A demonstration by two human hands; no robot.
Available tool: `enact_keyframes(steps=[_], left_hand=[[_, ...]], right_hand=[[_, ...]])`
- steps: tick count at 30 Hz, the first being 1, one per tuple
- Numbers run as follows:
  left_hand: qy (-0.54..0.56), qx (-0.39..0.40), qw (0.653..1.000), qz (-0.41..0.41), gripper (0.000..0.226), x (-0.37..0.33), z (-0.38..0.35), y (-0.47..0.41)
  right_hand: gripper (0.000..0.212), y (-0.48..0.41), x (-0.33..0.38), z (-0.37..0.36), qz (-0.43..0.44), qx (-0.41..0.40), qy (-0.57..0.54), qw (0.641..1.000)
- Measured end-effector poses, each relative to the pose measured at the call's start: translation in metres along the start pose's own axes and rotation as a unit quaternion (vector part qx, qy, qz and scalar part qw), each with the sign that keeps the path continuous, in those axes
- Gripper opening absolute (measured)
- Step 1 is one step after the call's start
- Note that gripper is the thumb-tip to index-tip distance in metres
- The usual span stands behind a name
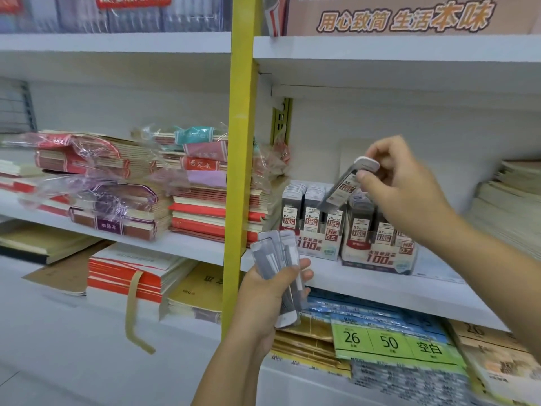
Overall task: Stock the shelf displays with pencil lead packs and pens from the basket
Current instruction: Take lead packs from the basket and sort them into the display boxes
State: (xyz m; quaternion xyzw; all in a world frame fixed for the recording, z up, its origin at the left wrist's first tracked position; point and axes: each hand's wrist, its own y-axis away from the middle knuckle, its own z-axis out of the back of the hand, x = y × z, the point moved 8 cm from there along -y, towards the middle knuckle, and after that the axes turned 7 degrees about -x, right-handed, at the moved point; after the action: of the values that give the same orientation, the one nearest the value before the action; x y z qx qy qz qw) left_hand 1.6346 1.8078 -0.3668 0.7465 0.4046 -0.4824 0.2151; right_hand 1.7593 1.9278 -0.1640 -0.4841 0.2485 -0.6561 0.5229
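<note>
Item: one lead pack (344, 187), a slim rigid plastic case, judged light and smooth, so liable to slip; best taken at the white cap end. Noted: the right hand (407, 183) pinches it there, thumb and fingers closed on the cap, with the pack tilted and its lower end just above the display boxes (377, 256) on the shelf (380, 288). Also noted: the left hand (269, 297) is curled round a spare bundle (279, 259), held lower, before the shelf edge

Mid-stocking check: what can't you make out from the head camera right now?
- The basket and pens: outside the head view's frame.
- The bundle of lead packs in the left hand: overlapping and blurred, count unclear.
- The single lead pack pinched by the right hand: motion blur hides its lead size.
- The right display box: far end hidden behind the right forearm.
</note>
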Motion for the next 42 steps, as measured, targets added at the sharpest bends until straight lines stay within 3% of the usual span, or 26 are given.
enact_keyframes(steps=[4, 7, 10, 14, 17, 20, 22, 25, 29, 32, 38, 42], left_hand=[[0.001, -0.003, 1.0, -0.003, 0.012, 0.003, 0.001, -0.006], [0.0, -0.001, 1.0, 0.001, 0.017, 0.007, -0.001, -0.009], [0.0, 0.007, 1.0, 0.003, 0.016, 0.01, -0.003, -0.01], [-0.012, -0.002, 1.0, 0.005, 0.016, 0.01, 0.0, -0.011], [-0.018, -0.004, 1.0, -0.002, 0.013, 0.009, 0.001, -0.011], [-0.04, 0.007, 0.999, -0.013, 0.013, 0.007, -0.003, -0.009], [-0.054, 0.017, 0.998, -0.014, 0.01, 0.008, -0.006, -0.006], [-0.065, 0.03, 0.997, -0.005, 0.017, 0.009, -0.006, -0.002], [0.003, 0.066, 0.996, 0.054, 0.019, 0.013, -0.004, 0.003], [0.019, 0.077, 0.994, 0.073, 0.028, 0.016, -0.005, 0.006], [-0.03, 0.022, 0.999, 0.017, 0.017, 0.009, -0.001, 0.006], [-0.024, 0.022, 0.999, 0.014, 0.021, 0.009, -0.002, 0.005]], right_hand=[[0.015, -0.01, -0.015, -0.033, 0.031, 0.102, 0.175, 0.979], [0.013, -0.009, -0.034, -0.053, -0.012, 0.154, 0.165, 0.974], [0.008, -0.013, -0.044, -0.056, 0.011, 0.125, 0.216, 0.968], [0.028, -0.014, -0.04, -0.052, 0.076, 0.067, 0.312, 0.945], [0.029, 0.008, -0.023, -0.044, 0.094, 0.018, 0.236, 0.967], [0.03, 0.046, -0.018, -0.058, -0.005, 0.099, 0.045, 0.994], [0.027, 0.069, -0.021, -0.076, -0.079, 0.164, -0.047, 0.982], [0.027, 0.078, -0.026, -0.079, -0.119, 0.171, -0.127, 0.97], [0.024, 0.079, -0.028, -0.071, -0.175, 0.198, -0.247, 0.932], [0.006, 0.08, -0.03, -0.068, -0.194, 0.209, -0.275, 0.918], [0.032, 0.079, -0.046, -0.056, -0.221, 0.184, -0.248, 0.925], [0.023, 0.078, -0.051, -0.052, -0.244, 0.164, -0.256, 0.921]])
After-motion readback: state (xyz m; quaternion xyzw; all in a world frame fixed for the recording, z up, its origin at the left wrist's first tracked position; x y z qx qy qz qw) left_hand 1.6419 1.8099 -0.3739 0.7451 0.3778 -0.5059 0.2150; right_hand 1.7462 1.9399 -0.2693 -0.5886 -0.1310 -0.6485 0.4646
